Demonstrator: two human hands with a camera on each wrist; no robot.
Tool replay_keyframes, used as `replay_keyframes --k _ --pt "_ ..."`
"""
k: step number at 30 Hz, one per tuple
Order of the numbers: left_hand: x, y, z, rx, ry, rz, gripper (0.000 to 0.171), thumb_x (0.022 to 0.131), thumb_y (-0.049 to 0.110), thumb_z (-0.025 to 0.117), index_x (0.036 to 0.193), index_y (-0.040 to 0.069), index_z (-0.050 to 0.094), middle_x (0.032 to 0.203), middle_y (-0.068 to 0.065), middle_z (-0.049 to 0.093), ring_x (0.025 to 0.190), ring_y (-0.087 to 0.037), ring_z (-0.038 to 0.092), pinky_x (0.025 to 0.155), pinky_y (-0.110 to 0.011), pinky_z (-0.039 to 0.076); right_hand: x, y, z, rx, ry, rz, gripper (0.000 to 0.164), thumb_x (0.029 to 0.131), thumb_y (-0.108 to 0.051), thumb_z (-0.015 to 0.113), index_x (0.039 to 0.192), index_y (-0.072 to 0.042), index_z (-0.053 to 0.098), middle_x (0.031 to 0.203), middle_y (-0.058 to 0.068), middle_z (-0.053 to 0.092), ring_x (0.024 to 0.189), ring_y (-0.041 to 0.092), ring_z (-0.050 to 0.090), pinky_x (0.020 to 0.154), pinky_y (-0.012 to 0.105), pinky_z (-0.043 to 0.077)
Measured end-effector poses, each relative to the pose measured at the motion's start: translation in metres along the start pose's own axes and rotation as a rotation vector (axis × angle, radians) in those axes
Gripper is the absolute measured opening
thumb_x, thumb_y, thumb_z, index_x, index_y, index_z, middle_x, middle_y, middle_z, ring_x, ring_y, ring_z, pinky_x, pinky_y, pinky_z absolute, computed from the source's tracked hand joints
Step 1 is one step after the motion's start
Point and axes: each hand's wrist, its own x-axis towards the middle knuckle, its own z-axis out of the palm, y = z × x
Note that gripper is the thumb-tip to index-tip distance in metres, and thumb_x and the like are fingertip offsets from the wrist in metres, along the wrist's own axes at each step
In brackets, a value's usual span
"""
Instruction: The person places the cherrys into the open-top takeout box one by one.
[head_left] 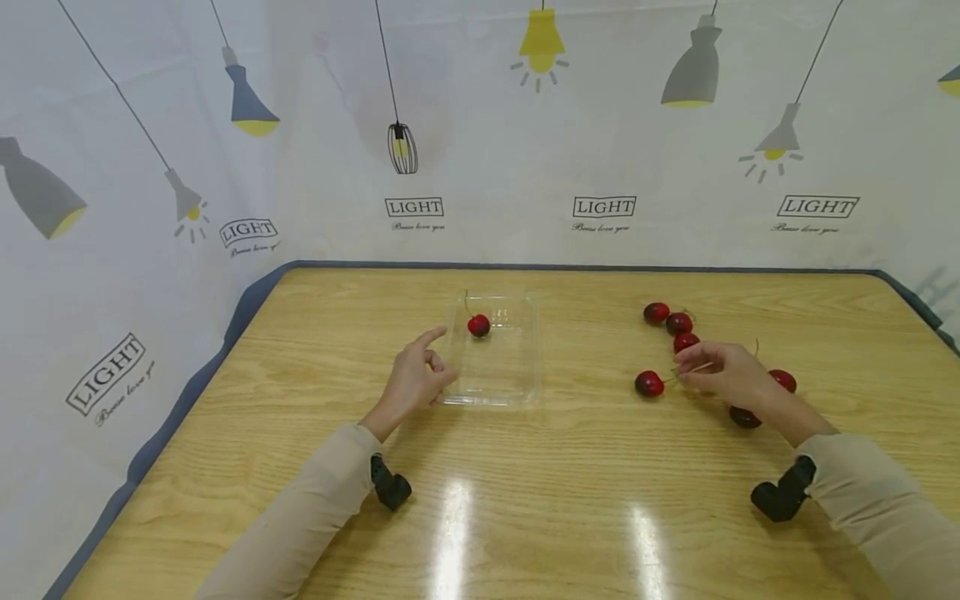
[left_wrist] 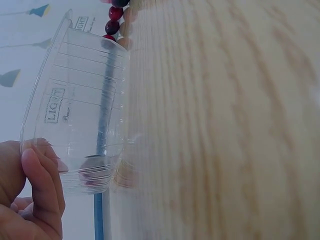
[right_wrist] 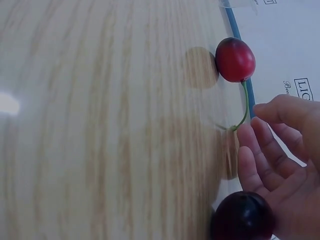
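A clear plastic container [head_left: 491, 392] stands on the table with one red cherry [head_left: 478, 326] inside, stem up. At its left side, my left hand [head_left: 416, 375] pinches the rim, the thumb over the edge in the head view; the left wrist view has fingers on both sides of the clear wall. My right hand [head_left: 723, 373] hovers over the cherries, fingers loosely bent. Close to its fingertips is the green stem [right_wrist: 246, 102] of a dark red cherry [head_left: 649, 384] on the table. That stem seems to lie beside the fingertips, not between them.
Behind the right hand a row of cherries [head_left: 678, 323] lies on the table [head_left: 585, 467]. More cherries [head_left: 782, 381] lie partly hidden by the right hand and wrist. A white printed curtain [head_left: 510, 150] hangs beyond the table's back edge.
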Motion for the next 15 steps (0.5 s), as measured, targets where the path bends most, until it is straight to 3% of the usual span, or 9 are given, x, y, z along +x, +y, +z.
replay_keyframes --k 15 --pt "0.0000 0.0016 0.0004 -0.025 0.002 -0.030 0.063 0.077 -0.001 0.060 0.134 0.004 0.035 0.062 -0.004 0.045 0.036 -0.012 0.043 0.035 -0.024 0.036 0.0050 -0.0040 0.0030 -0.044 -0.020 -0.025 0.030 0.083 -0.005 0.058 0.108 0.009 0.053 0.094 0.015 0.057 0.083 0.020 0.056 0.064 0.023 0.047"
